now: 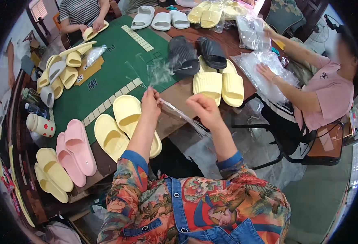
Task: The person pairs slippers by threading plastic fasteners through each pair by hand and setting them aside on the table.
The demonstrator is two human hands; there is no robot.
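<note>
The brown bench (pixel 227 46) carried everything within reach, with a green mat (pixel 118 77) over its left part. On the right, a seated co-worker (pixel 325 91) rested one spread palm on a heap of clear plastic bags (pixel 248 61), perhaps to keep the slippery film flat. Footwear lay in pairs, probably so that mates stayed together: black ribbed slides (pixel 182 57) just beyond yellow ribbed slides (pixel 208 83), pink slides (pixel 79 142) at the near left, and smooth pale-yellow slides (pixel 128 112) close by the left forearm. The left hand (pixel 149 101) pinched a bundle of thin clear plastic strands (pixel 179 113) above the bench's near edge; gripped there, they fanned out beyond the fingers and trailed rightward past the edge. The right hand (pixel 206 110) hung beside them with its fingers curled in; whether it held a strand could not be told. As for writing, a dark character (pixel 93 84) stood out on the mat, while a tiny mark on one pink insole was too small to read
</note>
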